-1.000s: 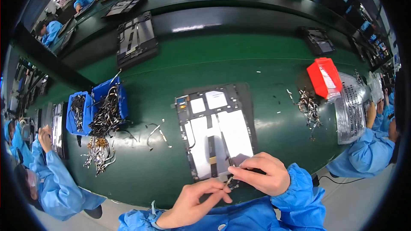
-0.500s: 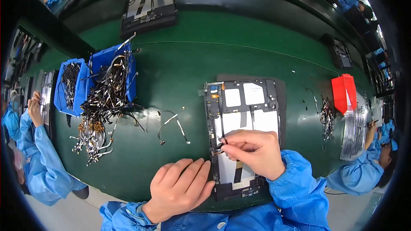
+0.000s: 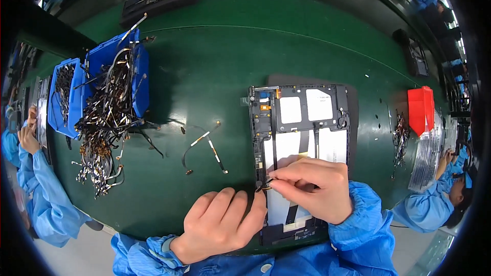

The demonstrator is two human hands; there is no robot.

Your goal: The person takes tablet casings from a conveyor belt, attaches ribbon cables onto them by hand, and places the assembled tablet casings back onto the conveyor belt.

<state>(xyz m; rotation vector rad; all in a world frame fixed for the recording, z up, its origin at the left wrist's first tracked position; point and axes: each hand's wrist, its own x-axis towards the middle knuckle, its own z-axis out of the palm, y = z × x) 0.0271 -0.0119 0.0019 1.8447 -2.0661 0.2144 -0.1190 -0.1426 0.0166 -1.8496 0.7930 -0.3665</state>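
Note:
An opened tablet (image 3: pixel 332 103) with a black frame and white panels lies on a dark pad in front of me, slightly right of centre. My right hand (image 3: pixel 319 189) is over its left half, thumb and index finger pinched on a short black cable (image 3: pixel 269 182) at the tablet's left edge. My left hand (image 3: pixel 222 222) lies half on the table, fingers loosely bent and apart. Its index fingertip touches the tablet's left edge, right beside the cable. The cable's far end is too small to make out.
Two blue bins (image 3: pixel 142 79) full of black cables stand at the left, cables spilling onto the green table (image 3: pixel 215 71). Loose cables (image 3: pixel 217 157) lie left of the tablet. Rightward are a cable bundle (image 3: pixel 400 140), a red bin (image 3: pixel 420 110) and clear trays (image 3: pixel 427 161). People in blue work at both sides.
My left index finger has stretched to the tablet's edge beside the black cable. My right hand keeps its pinch, now lower against that edge. The whole view has shifted a little.

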